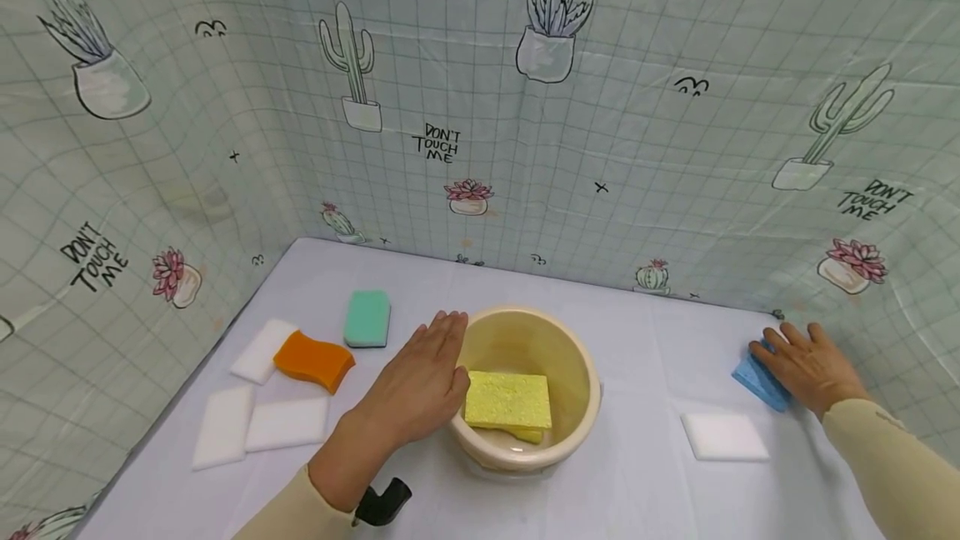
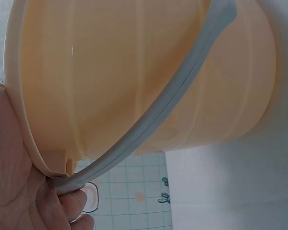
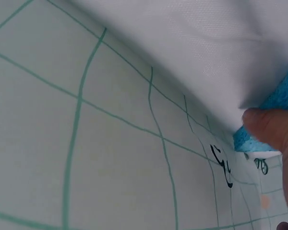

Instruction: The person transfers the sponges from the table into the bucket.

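A cream bucket (image 1: pixel 591 398) stands in the middle of the table with a yellow sponge (image 1: pixel 507 398) inside, overlapping another yellow piece (image 1: pixel 529 436). My left hand (image 1: pixel 420 382) rests against the bucket's left rim, its fingers extended. The left wrist view shows the palm (image 2: pixel 12 158) along the rim and the fingers beside the end of the grey handle (image 2: pixel 156 110). At the far right, my right hand (image 1: pixel 813 363) grips a blue sponge (image 1: pixel 763 383) lying on the table. Its thumb (image 3: pixel 271 125) presses on the sponge's side in the right wrist view.
Left of the bucket lie an orange wavy sponge (image 1: pixel 313 359), a green sponge (image 1: pixel 367 318) and several white sponges (image 1: pixel 287 423). Another white sponge (image 1: pixel 724 437) is near the right hand. A patterned curtain (image 1: pixel 480 107) borders the white table (image 1: pixel 645 482) behind and at the sides.
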The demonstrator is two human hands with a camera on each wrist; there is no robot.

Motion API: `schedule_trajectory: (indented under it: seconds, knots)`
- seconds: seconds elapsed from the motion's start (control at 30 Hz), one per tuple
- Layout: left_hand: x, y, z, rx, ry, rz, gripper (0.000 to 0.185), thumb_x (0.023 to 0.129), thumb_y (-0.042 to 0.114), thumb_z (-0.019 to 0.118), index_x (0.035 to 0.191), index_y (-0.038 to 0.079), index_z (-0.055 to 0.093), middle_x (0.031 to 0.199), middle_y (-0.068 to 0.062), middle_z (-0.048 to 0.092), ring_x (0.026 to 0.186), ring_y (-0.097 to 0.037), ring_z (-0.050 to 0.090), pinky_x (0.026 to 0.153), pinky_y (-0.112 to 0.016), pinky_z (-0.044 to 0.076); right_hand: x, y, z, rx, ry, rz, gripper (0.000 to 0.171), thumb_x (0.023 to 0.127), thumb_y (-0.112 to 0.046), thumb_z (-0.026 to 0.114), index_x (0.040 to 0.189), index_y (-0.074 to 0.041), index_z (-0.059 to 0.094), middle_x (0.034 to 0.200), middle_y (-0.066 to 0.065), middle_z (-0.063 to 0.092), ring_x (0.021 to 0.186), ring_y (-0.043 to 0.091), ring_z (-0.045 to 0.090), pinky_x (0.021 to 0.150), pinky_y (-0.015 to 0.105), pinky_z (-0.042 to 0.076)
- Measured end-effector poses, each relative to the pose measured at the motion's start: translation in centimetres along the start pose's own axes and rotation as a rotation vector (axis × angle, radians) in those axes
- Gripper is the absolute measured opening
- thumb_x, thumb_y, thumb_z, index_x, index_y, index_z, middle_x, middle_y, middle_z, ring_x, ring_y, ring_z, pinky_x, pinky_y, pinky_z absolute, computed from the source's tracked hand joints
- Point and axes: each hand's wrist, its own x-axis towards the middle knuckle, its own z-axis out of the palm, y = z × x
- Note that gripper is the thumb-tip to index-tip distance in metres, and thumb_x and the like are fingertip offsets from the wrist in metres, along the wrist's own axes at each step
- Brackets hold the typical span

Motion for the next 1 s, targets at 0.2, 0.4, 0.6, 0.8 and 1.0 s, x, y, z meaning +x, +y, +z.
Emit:
schedule_trajectory:
  seconds: [0.2, 0.4, 0.6, 0.8, 1.0]
  knots:
    - [0.0, 0.1, -0.1, 0.007, 0.003, 0.002, 0.064, 0.109, 0.028, 0.036, 0.166, -0.001, 0.026, 0.173, -0.015, 0.030, 0.162, -0.030, 0.024, 0.132, -0.048, 0.021, 0.9, -0.1, -0.6, 0.003, -0.020, -0.001, 0.071, 0.067, 0.005, 0.093, 0.131, -0.011, 0.064, 0.132, 0.021, 0.064, 0.121, 0.045, 0.056, 0.094, 0.066, 0.049]
    - [0.0, 0.2, -0.2, 0.009, 0.002, -0.002, 0.065, 0.108, 0.029, 0.035, 0.166, 0.000, 0.026, 0.173, -0.014, 0.029, 0.163, -0.030, 0.024, 0.132, -0.048, 0.021, 2.8, -0.7, -1.6, 0.007, -0.081, -0.014, 0.075, 0.069, 0.001, 0.094, 0.136, -0.017, 0.063, 0.137, 0.018, 0.062, 0.124, 0.045, 0.055, 0.099, 0.068, 0.050]
    - [0.0, 0.3, -0.1, 0.003, -0.004, -0.005, 0.065, 0.109, 0.029, 0.035, 0.166, 0.000, 0.026, 0.173, -0.014, 0.029, 0.163, -0.030, 0.024, 0.132, -0.048, 0.020, 5.0, -1.8, -2.9, 0.052, -0.107, -0.005, 0.056, 0.085, -0.004, 0.083, 0.136, -0.019, 0.065, 0.141, 0.018, 0.061, 0.128, 0.045, 0.057, 0.101, 0.067, 0.049]
    - [0.0, 0.3, -0.1, -0.004, 0.007, 0.005, 0.065, 0.109, 0.028, 0.036, 0.165, -0.002, 0.027, 0.173, -0.016, 0.030, 0.162, -0.031, 0.024, 0.132, -0.049, 0.021, 8.1, -3.7, -3.7, 0.106, -0.050, -0.003, 0.063, 0.080, -0.021, 0.090, 0.133, -0.010, 0.060, 0.142, 0.018, 0.062, 0.133, 0.045, 0.055, 0.105, 0.068, 0.047]
    - [0.1, 0.3, -0.1, -0.002, 0.009, 0.006, 0.065, 0.108, 0.028, 0.036, 0.165, -0.002, 0.027, 0.172, -0.016, 0.030, 0.162, -0.031, 0.025, 0.132, -0.049, 0.021, 11.6, -5.8, -5.7, 0.133, -0.041, 0.048, 0.073, 0.075, -0.033, 0.092, 0.130, -0.003, 0.054, 0.134, 0.020, 0.064, 0.133, 0.043, 0.055, 0.112, 0.068, 0.040]
